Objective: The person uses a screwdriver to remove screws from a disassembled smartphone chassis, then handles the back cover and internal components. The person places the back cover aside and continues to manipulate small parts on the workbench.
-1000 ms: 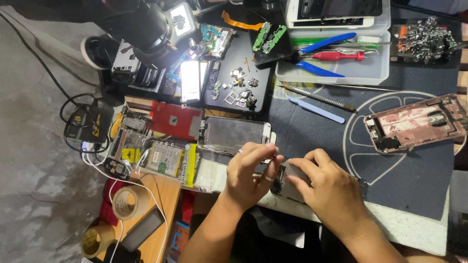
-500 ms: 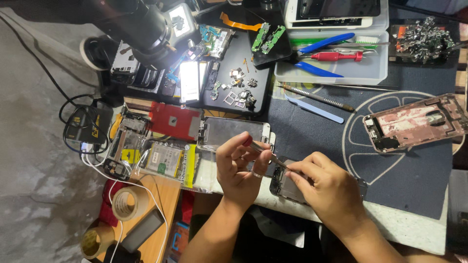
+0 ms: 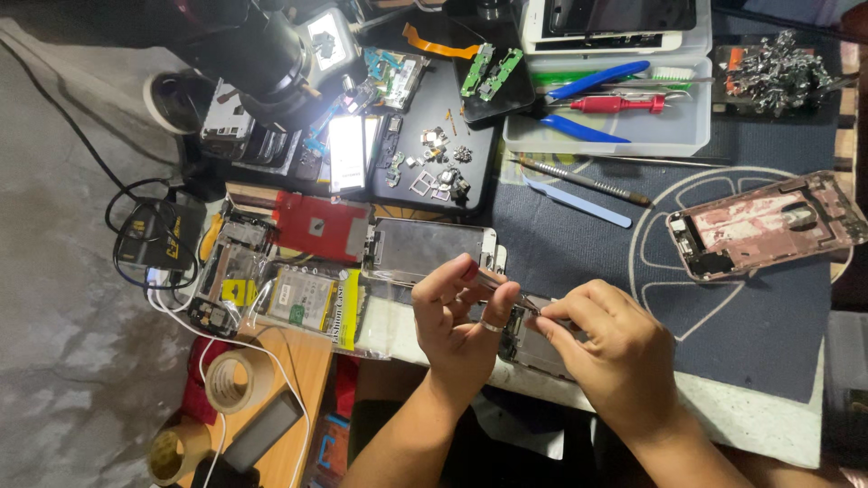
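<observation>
- While both hands work close together at the near table edge, the left hand (image 3: 466,316) pinches a thin silver tweezer-like tool (image 3: 506,291) between thumb and forefinger, its fingers curled shut on it; a ring shows on one finger
- The right hand (image 3: 606,352) is closed over the small dark opened phone body (image 3: 533,343), gripping it from the 3 o'clock side and steadying it against the white table edge (image 3: 768,425); the tool's tip meets the phone at about 12 o'clock
- By its look the phone body is light, rigid and fragile, with exposed parts inside; it seems best held by its outer frame edges, never by the bare circuitry
- At 11 o'clock from the hands lies a grey rectangular phone screen panel (image 3: 429,248); beside it, at 10 o'clock, a red flat rectangular plate (image 3: 321,224)
- At 2 o'clock rests a pink metal phone back shell (image 3: 768,221) on the dark blue work mat (image 3: 579,253)
- At 12 o'clock stands a white plastic tray (image 3: 606,136) holding blue-handled pliers (image 3: 588,81) and a red-handled screwdriver (image 3: 615,104)
</observation>
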